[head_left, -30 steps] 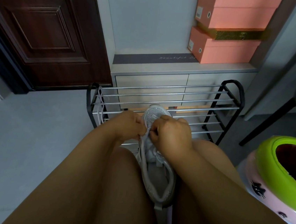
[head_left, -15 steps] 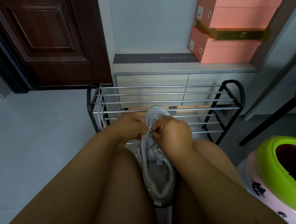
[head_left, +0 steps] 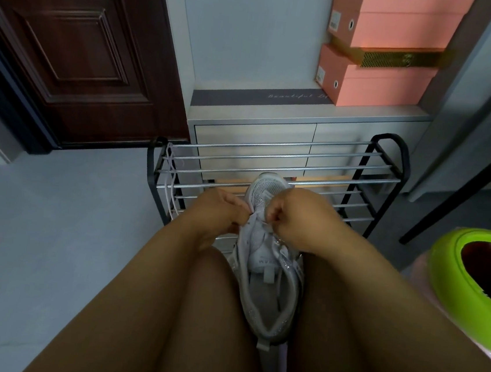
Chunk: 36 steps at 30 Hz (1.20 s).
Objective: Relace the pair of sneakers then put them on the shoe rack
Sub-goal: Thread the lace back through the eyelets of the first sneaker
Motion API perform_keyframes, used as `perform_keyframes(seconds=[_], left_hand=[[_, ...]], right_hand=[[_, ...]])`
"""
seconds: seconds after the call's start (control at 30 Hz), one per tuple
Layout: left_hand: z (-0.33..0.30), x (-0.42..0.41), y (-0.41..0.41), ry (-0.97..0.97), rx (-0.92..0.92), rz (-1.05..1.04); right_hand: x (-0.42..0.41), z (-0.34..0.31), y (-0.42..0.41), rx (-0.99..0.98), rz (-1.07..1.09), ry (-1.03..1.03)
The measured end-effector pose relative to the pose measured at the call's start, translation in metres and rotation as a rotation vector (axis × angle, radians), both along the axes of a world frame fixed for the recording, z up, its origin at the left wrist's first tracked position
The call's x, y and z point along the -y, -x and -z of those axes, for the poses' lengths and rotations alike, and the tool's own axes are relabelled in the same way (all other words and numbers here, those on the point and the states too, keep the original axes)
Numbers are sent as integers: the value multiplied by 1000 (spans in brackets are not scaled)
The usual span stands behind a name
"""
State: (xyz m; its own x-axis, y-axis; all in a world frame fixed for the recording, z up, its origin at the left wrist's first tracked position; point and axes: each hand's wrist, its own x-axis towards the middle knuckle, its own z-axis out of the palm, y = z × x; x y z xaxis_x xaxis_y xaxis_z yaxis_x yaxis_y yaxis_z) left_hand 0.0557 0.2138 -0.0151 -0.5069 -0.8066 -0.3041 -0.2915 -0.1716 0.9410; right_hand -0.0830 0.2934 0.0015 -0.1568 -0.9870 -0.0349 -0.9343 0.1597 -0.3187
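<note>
A white sneaker [head_left: 269, 274] lies wedged between the person's thighs, toe pointing far toward the shoe rack [head_left: 273, 170]. The left hand [head_left: 220, 212] and right hand [head_left: 298, 218] sit close together over its front, each pinching the lace [head_left: 260, 222] there.

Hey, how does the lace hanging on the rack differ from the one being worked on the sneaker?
The spare lace hangs loose off the left end of the shoe rack, untouched; the sneaker's lace is pinched by the left hand and right hand. The spare lace dangles long; the sneaker's lace lies short and bunched on the sneaker. Both look pale.
</note>
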Motion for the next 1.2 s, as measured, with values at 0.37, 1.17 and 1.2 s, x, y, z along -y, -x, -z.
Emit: perform_keyframes(seconds=[0.37,1.17,1.2], left_hand=[[5,-6,3,-24,-68,-72],[15,-4,-7,188,-35,-66],[14,-5,-7,187,-57,-54]], right_hand=[[4,7,-16,-204,28,-30],[-38,-39,20,884,-591,-254],[-37,-37,21,861,-565,-236]])
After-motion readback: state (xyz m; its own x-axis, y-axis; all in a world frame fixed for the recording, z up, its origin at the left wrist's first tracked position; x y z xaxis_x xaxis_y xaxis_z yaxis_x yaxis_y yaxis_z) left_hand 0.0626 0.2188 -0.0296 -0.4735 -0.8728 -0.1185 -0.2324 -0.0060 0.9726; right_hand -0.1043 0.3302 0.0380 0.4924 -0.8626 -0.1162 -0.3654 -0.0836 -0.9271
